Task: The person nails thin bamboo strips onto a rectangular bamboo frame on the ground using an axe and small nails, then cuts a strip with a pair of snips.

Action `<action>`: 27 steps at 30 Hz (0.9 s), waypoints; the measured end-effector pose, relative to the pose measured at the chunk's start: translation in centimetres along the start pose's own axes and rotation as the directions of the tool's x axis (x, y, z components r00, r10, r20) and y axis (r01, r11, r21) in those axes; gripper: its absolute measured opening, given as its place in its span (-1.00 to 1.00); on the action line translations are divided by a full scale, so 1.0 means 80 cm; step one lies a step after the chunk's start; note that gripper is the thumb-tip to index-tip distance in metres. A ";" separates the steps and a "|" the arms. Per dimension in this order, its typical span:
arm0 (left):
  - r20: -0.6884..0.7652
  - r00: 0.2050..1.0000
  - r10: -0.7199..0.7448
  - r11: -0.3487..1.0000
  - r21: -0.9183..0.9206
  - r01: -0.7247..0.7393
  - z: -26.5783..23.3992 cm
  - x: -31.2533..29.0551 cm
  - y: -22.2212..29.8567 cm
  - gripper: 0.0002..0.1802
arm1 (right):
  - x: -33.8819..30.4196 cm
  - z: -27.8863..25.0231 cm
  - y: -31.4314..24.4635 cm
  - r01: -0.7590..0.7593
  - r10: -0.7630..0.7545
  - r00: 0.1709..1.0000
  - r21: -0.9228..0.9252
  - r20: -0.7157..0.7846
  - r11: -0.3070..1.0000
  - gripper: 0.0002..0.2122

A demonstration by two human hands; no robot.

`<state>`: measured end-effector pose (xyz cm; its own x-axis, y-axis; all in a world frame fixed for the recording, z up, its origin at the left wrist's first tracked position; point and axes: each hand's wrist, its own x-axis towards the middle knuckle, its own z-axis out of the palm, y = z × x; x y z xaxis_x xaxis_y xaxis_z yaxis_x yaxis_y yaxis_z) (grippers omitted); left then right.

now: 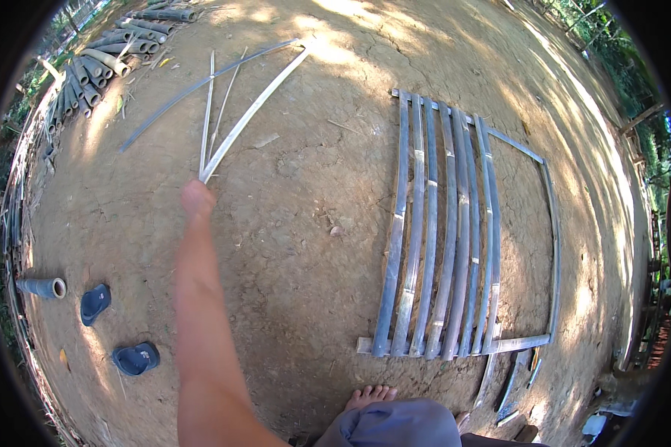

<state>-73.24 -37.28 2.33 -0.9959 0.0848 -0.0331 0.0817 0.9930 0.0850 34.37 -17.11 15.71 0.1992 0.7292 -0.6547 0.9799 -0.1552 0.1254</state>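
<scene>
My left arm stretches forward over the bare ground, and my left hand (198,198) is closed around the near end of a pale split bamboo strip (257,106). That strip slants away to the far right. Two thinner bamboo slivers (207,112) run from beside the same hand; whether it grips them too I cannot tell. Across their far part lies a curved grey-green bamboo strip (194,88). On the right is a bamboo frame (555,253) with several bamboo slats (431,231) laid side by side over its left part. My right hand is out of view.
Cut bamboo poles (89,74) are piled at the far left. A short bamboo tube (43,287) and two dark flip-flops (136,358) lie at left. Below the frame are a long-bladed knife (508,384) and other pieces. My bare foot (371,395) is at the bottom.
</scene>
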 end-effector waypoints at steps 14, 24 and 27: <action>-0.221 0.973 -0.062 0.997 -0.066 0.048 -0.005 -0.213 -0.092 -0.52 | 0.057 0.005 0.019 0.058 -0.058 0.998 0.029 -0.011 0.998 -0.44; -0.151 0.988 -0.030 0.969 -0.247 -0.008 -0.056 -0.465 -0.177 -0.59 | 0.112 -0.053 0.048 0.240 -0.238 0.964 0.004 -0.114 0.971 -0.46; -0.083 0.996 0.014 0.968 -0.248 -0.035 -0.094 -0.515 -0.180 -0.65 | 0.134 -0.095 0.048 0.390 -0.389 0.895 -0.044 -0.217 0.920 -0.46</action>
<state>-33.66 -55.68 9.96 -0.9945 0.0920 0.0510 0.1037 0.9383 0.3299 40.36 -4.82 14.87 -0.2011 0.8579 -0.4728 0.9795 0.1708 -0.1068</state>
